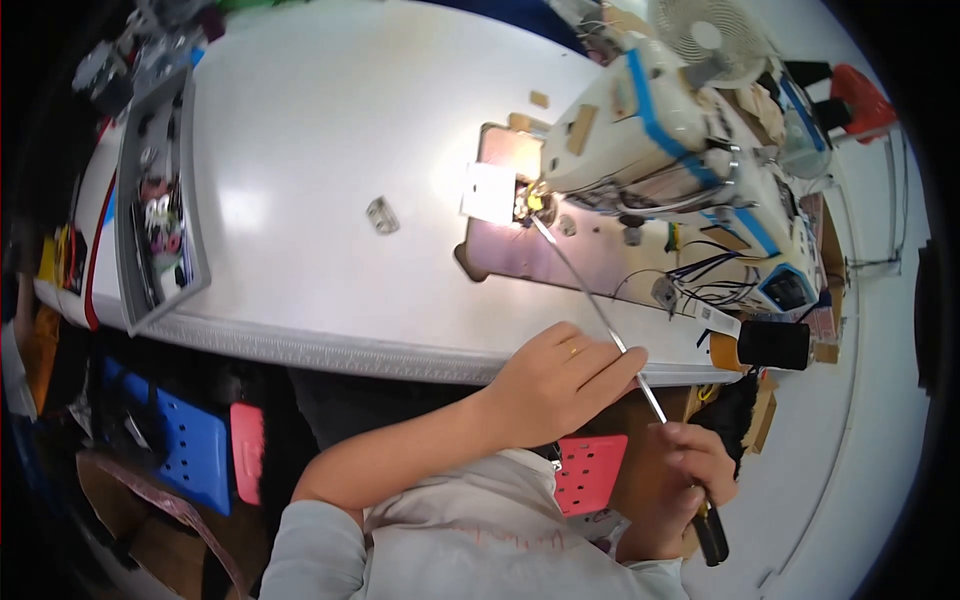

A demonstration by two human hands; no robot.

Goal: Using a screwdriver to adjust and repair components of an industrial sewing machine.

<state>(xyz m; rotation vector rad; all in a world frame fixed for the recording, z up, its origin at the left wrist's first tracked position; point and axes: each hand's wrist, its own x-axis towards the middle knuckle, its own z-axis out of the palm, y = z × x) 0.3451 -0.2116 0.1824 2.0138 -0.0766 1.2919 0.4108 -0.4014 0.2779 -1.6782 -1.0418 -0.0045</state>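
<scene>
A long screwdriver with a dark handle slants up and leftward across the table's front edge. My right hand is closed round it just above the handle. Farther up, the fingers of my left hand pinch the thin metal shaft. The tip reaches the needle area of a white sewing machine with blue bands, where a lamp glows yellow. Glare and small parts hide exactly what the tip touches. A bright metal plate lies beside that spot, on the machine's pinkish, shiny bed.
A small metal part lies on the white table. At the left stands a grey tray of bobbins and small tools. Loose cables hang by the machine's right end, near a black thread cone. Behind is a fan.
</scene>
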